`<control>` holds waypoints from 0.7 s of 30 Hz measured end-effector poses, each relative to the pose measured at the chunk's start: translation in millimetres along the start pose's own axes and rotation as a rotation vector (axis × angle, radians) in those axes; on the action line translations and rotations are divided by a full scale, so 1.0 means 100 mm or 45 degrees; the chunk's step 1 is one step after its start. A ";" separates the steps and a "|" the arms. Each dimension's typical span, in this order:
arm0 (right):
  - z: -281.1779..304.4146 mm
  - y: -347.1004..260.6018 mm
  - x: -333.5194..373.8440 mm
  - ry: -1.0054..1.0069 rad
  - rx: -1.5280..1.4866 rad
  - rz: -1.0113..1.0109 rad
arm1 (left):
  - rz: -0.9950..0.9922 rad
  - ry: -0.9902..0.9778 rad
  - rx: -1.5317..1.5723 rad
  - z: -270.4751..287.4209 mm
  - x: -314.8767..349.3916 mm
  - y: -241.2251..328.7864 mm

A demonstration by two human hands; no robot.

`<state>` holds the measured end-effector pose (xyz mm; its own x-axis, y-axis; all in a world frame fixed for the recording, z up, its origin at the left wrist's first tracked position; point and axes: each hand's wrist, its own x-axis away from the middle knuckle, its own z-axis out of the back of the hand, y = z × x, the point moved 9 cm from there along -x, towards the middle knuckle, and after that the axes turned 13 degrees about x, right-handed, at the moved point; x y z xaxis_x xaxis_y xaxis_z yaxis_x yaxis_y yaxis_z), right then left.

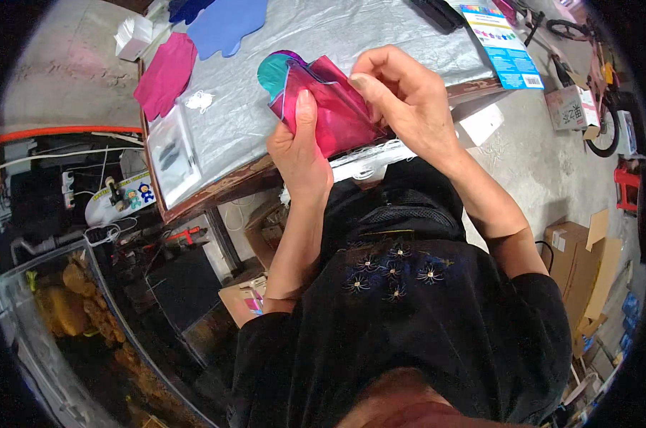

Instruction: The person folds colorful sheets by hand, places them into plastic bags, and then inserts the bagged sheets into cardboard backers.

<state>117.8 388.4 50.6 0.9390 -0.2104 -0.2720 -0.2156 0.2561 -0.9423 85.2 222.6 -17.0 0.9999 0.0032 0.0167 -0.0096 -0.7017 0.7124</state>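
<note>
Magenta fabric piece [337, 118], glossy, folded, with a teal lobe [271, 75] and a purple edge at its upper left; held above the near edge of the counter [230, 182], in front of the wearer's waist.

Left hand [301, 150]: grips the piece's left side, thumb pressed flat on the near face, the other fingers behind it.

Right hand [412, 103]: at the piece's upper right, thumb and forefinger brought close together; whether they pinch anything, one cannot tell.

Counter: worn brown edge, top spread with a silvery-grey sheet [226, 139], creased. On it, to the left: a flat magenta cutout [167, 75], a blue cutout [226, 28] partly above a navy one [186, 10], a small tangle of white thread [199, 100], and a clear plastic sleeve [172, 160] by the corner. Far right: a black object, and a printed blue-and-white card [507, 50] overhanging the edge.

Room, right: pale concrete floor [530, 153], a bicycle [603, 132], a white-and-red carton [570, 108], an opened cardboard box [569, 257].

Room, left: a glass tank [116, 310] containing brown rock-like lumps, with dark clutter behind.

Wearer: black shirt [409, 335] with spidery beaded motifs.
</note>
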 end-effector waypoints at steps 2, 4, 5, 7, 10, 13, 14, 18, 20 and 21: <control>0.03 -0.02 0.01 -0.027 -0.022 0.011 | 0.016 0.035 0.007 0.02 0.00 -0.01; 0.02 0.03 0.04 -0.147 0.196 -0.053 | 0.013 0.043 0.003 0.02 0.00 0.00; 0.00 0.06 0.05 -0.206 0.305 -0.085 | 0.012 0.047 0.001 0.02 0.01 0.00; 0.00 0.09 0.04 -0.167 0.279 -0.069 | 0.018 0.036 0.011 0.01 0.03 -0.01; 0.03 0.10 0.03 -0.083 0.224 -0.037 | 0.031 0.010 0.027 0.00 0.05 -0.02; 0.04 0.08 0.03 -0.082 0.196 -0.045 | -0.005 -0.051 0.047 -0.02 0.05 0.00; 0.04 0.08 0.03 -0.082 0.197 -0.045 | -0.005 -0.051 0.048 -0.02 0.06 0.01; 0.02 0.12 0.04 -0.116 0.168 -0.088 | 0.080 -0.054 0.050 -0.01 0.05 0.05; 0.01 0.11 0.03 -0.119 0.215 -0.025 | 0.149 -0.127 -0.033 -0.05 -0.02 0.09; 0.01 0.10 0.04 -0.120 0.239 0.007 | 0.183 -0.163 -0.074 -0.09 -0.04 0.08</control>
<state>119.7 391.3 40.7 0.9609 -0.1213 -0.2488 -0.1751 0.4298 -0.8858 81.1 223.4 -5.0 0.9817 -0.1873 0.0343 -0.1494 -0.6459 0.7487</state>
